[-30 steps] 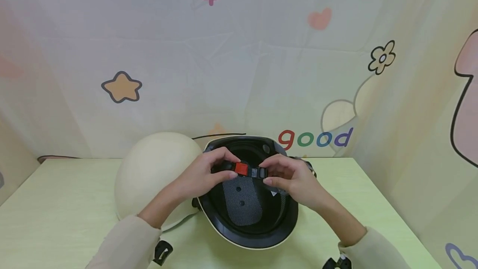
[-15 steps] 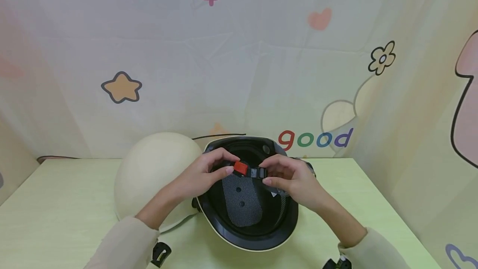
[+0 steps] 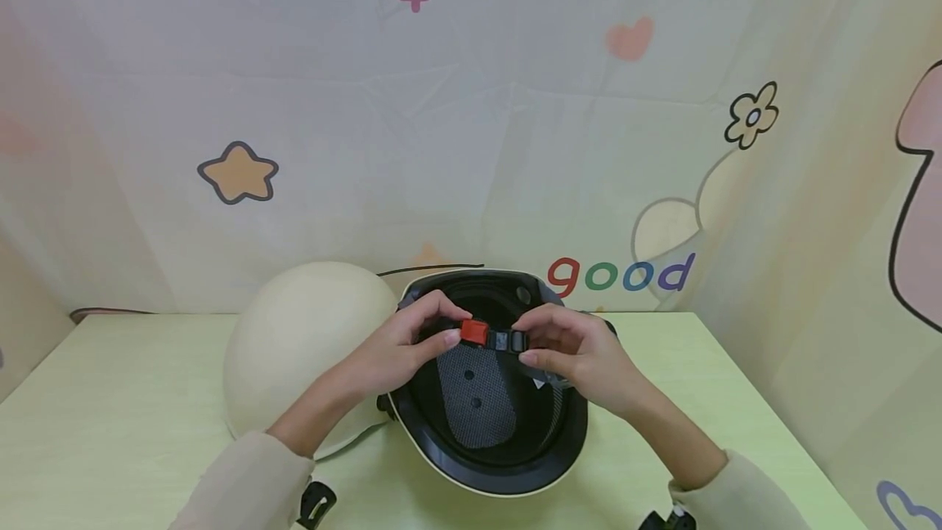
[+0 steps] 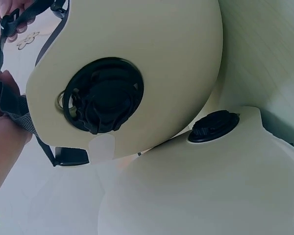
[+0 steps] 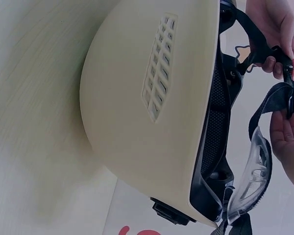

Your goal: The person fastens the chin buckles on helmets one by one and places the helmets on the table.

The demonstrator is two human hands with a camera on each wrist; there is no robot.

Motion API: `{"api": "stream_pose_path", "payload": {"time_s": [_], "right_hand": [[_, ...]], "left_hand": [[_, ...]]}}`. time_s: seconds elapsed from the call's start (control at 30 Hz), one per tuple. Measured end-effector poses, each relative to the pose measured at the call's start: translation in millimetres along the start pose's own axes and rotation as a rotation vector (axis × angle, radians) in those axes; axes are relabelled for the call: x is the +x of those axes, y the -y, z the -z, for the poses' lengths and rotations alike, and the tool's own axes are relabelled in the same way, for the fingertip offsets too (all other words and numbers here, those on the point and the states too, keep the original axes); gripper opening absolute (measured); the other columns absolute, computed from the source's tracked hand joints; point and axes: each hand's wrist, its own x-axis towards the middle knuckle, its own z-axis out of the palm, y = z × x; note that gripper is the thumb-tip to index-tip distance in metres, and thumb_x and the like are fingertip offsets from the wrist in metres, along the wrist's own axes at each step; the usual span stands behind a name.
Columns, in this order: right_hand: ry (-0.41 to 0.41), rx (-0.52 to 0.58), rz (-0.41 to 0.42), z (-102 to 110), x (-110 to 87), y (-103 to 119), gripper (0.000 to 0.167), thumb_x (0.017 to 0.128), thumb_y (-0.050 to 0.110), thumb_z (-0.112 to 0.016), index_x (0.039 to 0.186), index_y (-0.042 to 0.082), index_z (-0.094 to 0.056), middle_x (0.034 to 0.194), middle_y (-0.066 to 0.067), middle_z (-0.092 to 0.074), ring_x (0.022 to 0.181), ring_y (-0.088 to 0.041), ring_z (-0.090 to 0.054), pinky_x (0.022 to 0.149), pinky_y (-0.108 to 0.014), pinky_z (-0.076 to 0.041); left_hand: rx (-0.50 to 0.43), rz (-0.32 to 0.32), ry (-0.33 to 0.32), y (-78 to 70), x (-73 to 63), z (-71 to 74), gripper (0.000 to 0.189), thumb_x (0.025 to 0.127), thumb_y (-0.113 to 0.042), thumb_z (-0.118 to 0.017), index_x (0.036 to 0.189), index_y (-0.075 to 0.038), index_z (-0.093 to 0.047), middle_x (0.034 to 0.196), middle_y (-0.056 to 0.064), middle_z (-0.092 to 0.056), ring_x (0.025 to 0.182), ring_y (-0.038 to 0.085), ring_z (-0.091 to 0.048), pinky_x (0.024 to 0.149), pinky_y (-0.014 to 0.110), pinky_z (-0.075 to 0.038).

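Note:
An upturned cream helmet (image 3: 486, 477) lies with its black padded inside facing up. Over its opening, a chin strap buckle with a red part (image 3: 474, 332) and a black part (image 3: 508, 341) is held between both hands; the two parts meet end to end. My left hand (image 3: 390, 346) pinches the red part's left end between thumb and index finger. My right hand (image 3: 581, 350) pinches the strap end by the black part. In the right wrist view, black webbing (image 5: 272, 100) runs from the buckle to a clear chin cup (image 5: 255, 176).
A second cream helmet (image 3: 309, 350) stands dome up on the light green table (image 3: 125, 415), touching the first at its left. Black round knobs (image 4: 105, 95) sit on the shells in the left wrist view. A printed curtain (image 3: 471, 145) hangs behind.
The red part tilted half a second ago and now lies nearly level again. My left thumb has shifted slightly left and up along it. My right hand and the helmets have hardly moved.

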Motion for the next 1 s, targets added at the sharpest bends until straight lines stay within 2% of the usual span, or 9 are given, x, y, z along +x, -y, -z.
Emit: {"api": "stream_pose_path", "payload": {"time_s": [0.27, 0.5, 0.8, 1.0], "right_hand": [[0.015, 0.004, 0.032, -0.5, -0.2, 0.2, 0.031, 0.080, -0.004, -0.065, 0.109, -0.006, -0.056, 0.100, -0.016, -0.057, 0.084, -0.021, -0.060, 0.074, -0.031, -0.052], [0.014, 0.002, 0.030, -2.0, 0.4, -0.6, 0.030, 0.079, -0.005, -0.065, 0.108, -0.004, -0.057, 0.100, -0.016, -0.057, 0.084, -0.022, -0.060, 0.074, -0.031, -0.052], [0.012, 0.002, 0.041, -2.5, 1.7, -0.6, 0.030, 0.079, -0.004, -0.065, 0.108, -0.004, -0.057, 0.101, -0.016, -0.057, 0.083, -0.021, -0.060, 0.075, -0.030, -0.052], [0.001, 0.006, 0.016, -1.9, 2.2, 0.8, 0.030, 0.080, -0.004, -0.064, 0.109, -0.003, -0.057, 0.100, -0.016, -0.058, 0.084, -0.021, -0.060, 0.076, -0.030, -0.052]], "left_hand": [[0.005, 0.002, -0.025, 2.6, -1.6, -1.2, 0.017, 0.093, -0.007, -0.051, 0.108, -0.001, -0.053, 0.101, 0.009, -0.054, 0.087, 0.022, -0.047, 0.073, 0.031, -0.039], [0.008, -0.009, -0.043, 1.7, -0.9, -2.8, 0.017, 0.093, -0.004, -0.050, 0.109, 0.001, -0.051, 0.103, 0.011, -0.053, 0.091, 0.022, -0.048, 0.077, 0.031, -0.040], [0.025, 0.054, 0.000, 1.9, -1.6, -4.2, 0.017, 0.094, -0.010, -0.048, 0.110, -0.003, -0.050, 0.098, 0.008, -0.053, 0.087, 0.020, -0.047, 0.074, 0.032, -0.038], [0.025, 0.061, 0.016, 1.6, -0.8, -4.3, 0.017, 0.095, -0.010, -0.047, 0.110, -0.002, -0.049, 0.097, 0.008, -0.054, 0.084, 0.023, -0.048, 0.073, 0.031, -0.038]]}}
